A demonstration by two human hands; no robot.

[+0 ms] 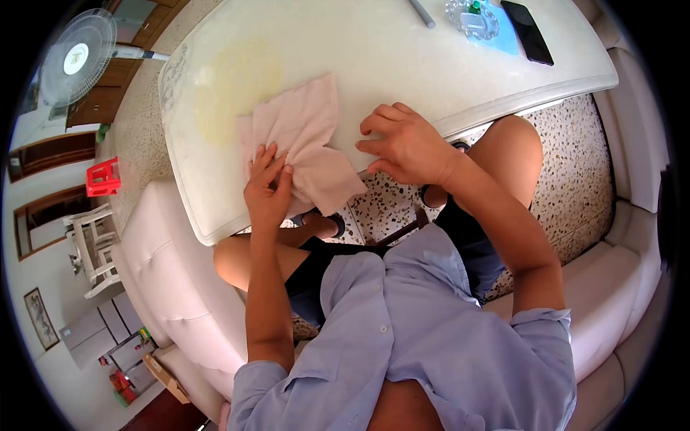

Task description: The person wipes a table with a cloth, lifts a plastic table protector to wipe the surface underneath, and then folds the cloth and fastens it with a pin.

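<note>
A pale pink cloth (302,122), creased and partly folded, lies on the white table (388,65), its lower corner hanging over the near edge. My left hand (269,185) rests on the cloth's lower left part with its fingers stretched out over the fabric. To the right of the cloth, my right hand (410,147) hovers by the table edge. Its fingers are bent and apart, with nothing between them. Left of and above the cloth, a yellowish patch (230,82) shows on the tabletop.
Toward the far right of the table are a glass ashtray (472,21), a blue sheet (505,36), a black phone (527,32) and a grey stick-like item (422,13). A fan (77,57) stands at upper left. Pale sofas (180,266) flank me; a red stool (103,177) is farther left.
</note>
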